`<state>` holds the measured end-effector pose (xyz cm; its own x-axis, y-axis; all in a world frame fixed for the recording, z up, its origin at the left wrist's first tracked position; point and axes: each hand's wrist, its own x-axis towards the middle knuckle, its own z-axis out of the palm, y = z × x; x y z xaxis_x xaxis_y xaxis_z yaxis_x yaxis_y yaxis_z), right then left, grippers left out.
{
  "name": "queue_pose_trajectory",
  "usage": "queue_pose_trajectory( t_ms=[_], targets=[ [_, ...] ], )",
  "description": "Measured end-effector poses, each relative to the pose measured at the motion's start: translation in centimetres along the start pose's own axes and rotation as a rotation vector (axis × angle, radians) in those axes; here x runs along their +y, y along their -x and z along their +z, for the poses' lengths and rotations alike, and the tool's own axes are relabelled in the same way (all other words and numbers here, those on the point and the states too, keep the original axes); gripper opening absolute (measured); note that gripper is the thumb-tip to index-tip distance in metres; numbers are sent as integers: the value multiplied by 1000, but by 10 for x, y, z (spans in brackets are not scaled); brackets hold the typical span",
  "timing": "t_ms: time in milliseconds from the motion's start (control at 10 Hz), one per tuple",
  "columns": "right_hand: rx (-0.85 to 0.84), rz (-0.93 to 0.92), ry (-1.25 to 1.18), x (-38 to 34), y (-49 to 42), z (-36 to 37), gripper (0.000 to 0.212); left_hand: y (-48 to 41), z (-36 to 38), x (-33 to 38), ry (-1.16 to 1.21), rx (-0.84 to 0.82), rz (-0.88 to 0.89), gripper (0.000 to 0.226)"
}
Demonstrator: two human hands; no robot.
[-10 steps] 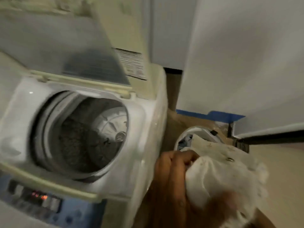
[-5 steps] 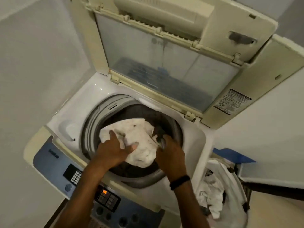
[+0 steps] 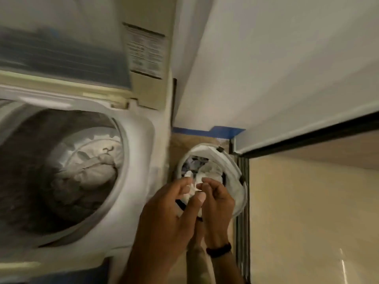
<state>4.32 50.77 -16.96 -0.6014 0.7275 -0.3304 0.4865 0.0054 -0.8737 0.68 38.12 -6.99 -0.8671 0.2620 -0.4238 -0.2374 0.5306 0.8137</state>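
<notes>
Laundry nook, hamper (image 3: 232, 171) by the washer (image 3: 141, 160): left hand (image 3: 170, 212) and right hand (image 3: 218, 203) pinch a white cloth (image 3: 192, 191) just above it, fingers (image 3: 184, 187) curled (light, floppy, so I'd grab a bunched handful).

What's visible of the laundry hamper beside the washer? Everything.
The hamper is round, white, soft-walled as it looks, with small dark tabs on its rim. It stands open on the floor beside the washing machine, near the wall. White and bluish laundry lies inside. The left hand and right hand pinch a white cloth over its mouth.
</notes>
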Motion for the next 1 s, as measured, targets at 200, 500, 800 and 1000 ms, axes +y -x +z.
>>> queue_pose_trajectory(
  t_ms=[200,500,800,1000],
  targets=[
    [15,303,332,155,-125,-45,14,-101,161,-72,-257,-273,-261,47],
    [-472,426,915,389,-279,-29,83,-223,320,-277,-231,-386,-581,41],
    [-619,598,368,325,-259,-55,29,-205,331,-281,281,-216,-875,74],
    [-682,674,-45,250,-178,-143,43,-179,316,-203,658,-225,-1032,55]
  ],
)
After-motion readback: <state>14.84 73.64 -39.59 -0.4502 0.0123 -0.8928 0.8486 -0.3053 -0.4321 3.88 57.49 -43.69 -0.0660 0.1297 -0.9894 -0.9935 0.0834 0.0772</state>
